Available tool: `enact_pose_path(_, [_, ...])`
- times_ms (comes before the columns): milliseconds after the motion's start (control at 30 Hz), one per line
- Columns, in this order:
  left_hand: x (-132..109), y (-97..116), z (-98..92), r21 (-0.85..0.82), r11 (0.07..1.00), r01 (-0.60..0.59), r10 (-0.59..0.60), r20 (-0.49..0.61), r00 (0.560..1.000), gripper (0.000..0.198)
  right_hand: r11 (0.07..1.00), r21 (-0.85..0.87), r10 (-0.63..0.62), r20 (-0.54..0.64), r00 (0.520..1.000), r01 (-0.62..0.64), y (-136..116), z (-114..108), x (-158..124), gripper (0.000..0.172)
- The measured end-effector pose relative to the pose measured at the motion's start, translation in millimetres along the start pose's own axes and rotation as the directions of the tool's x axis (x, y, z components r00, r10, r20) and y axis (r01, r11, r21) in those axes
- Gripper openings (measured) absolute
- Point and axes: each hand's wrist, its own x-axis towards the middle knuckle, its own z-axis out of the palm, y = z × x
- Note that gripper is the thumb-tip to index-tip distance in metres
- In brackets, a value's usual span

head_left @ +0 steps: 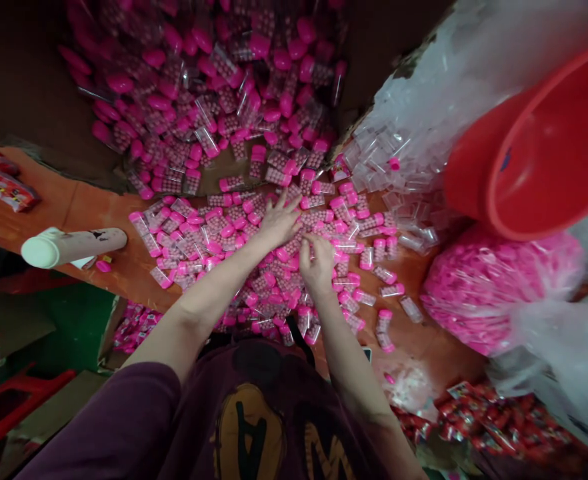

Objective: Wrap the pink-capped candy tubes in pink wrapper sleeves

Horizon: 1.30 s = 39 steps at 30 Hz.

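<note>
Small clear bottles with bright pink caps (269, 280), full of round pink beads or candies, lie heaped on the orange table in front of me. My left hand (280, 223) rests on the heap with its fingers stretched out and apart, touching the bottles. Just to its right and nearer my body, my right hand (318, 260) is closed, thumb and fingers curled together above the heap. Whatever its fingertips may hold is too small to make out.
A large open carton (94, 150) of the same bottles stands beyond the heap. A red bucket (474, 173), a bag of pink caps (474, 287) and empty clear bottles (379, 157) are at right. A white tube (89, 247) lies left on the table (144, 277).
</note>
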Motion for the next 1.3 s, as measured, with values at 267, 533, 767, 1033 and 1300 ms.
enact_pose_path(267, [2, -19, -26.0, -0.136, 0.989, 0.049, -0.083, -0.257, 0.963, 0.046, 0.997, -0.048, 0.070, 0.053, 0.996, -0.067, 40, 16, 55, 0.036])
enact_pose_path(533, [81, -22, -42.0, -0.111, 0.969, 0.221, -0.239, -0.189, 0.952, 0.061, 0.988, -0.122, 0.102, 0.041, 0.994, -0.096, 25, 41, 93, 0.043])
enact_pose_path(767, [30, -9, -14.5, -0.049, 0.998, -0.035, 0.034, -0.023, 0.999, 0.041, 0.994, -0.113, -0.006, -0.088, 0.996, -0.004, 40, 18, 144, 0.038])
enact_pose_path(1033, [-13, -12, -13.0, -0.269, 0.958, -0.098, 0.099, -0.011, 0.995, 0.025, 0.904, -0.392, -0.094, 0.205, 0.974, 0.170, 14, 34, 230, 0.064])
enact_pose_path(1300, [19, -76, -70.9, -0.272, 0.892, 0.362, -0.441, -0.343, 0.829, 0.031, 0.764, -0.605, 0.036, 0.389, 0.920, 0.226, -7, 49, 217, 0.056])
